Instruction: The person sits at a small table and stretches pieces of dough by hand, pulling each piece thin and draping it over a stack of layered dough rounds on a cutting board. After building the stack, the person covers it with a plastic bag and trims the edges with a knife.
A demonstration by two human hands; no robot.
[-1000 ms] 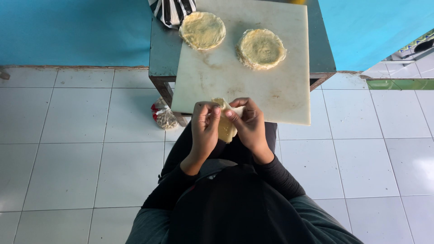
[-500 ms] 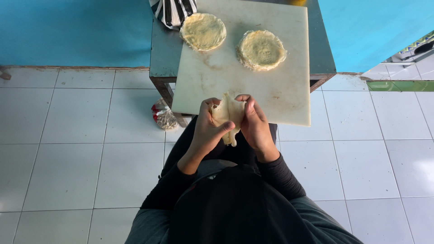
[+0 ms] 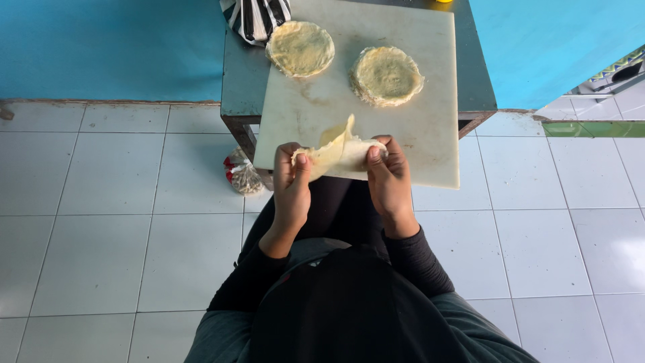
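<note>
— Since a second ago the dough sheet (image 3: pixel 339 151) has gone from a small bunched lump between both hands to a stretched, partly unfolded piece; what holds it now?

— Both hands. Taking the white cutting board (image 3: pixel 302 111) as the landmark and going left to right: the left hand (image 3: pixel 291 185) sits at the board's near edge, left of its middle, with its grip narrow, thumb and fingers pinched on the sheet's left end. The right hand (image 3: pixel 388 178) is at the same near edge, more to the right, pinched likewise on the right end. The sheet hangs between them, over the board's near edge, one corner sticking up.

— How many pieces are there?

— One sheet in the hands and two round flat dough discs on the board's far half: the left disc (image 3: pixel 300 48) at the far-left corner, the right disc (image 3: pixel 386 75) near the far middle, the two apart from each other.

— And around the board?

— One small tied bag (image 3: pixel 240 173) lies on the tiled floor (image 3: pixel 101 202) just left of the board's near-left corner. One striped black-and-white bag (image 3: pixel 255 17) lies beyond the far-left corner, touching the dark surface (image 3: pixel 238 81) that carries the board. The board's near half is bare apart from the hands, and its near edge overhangs that surface toward the person.
</note>
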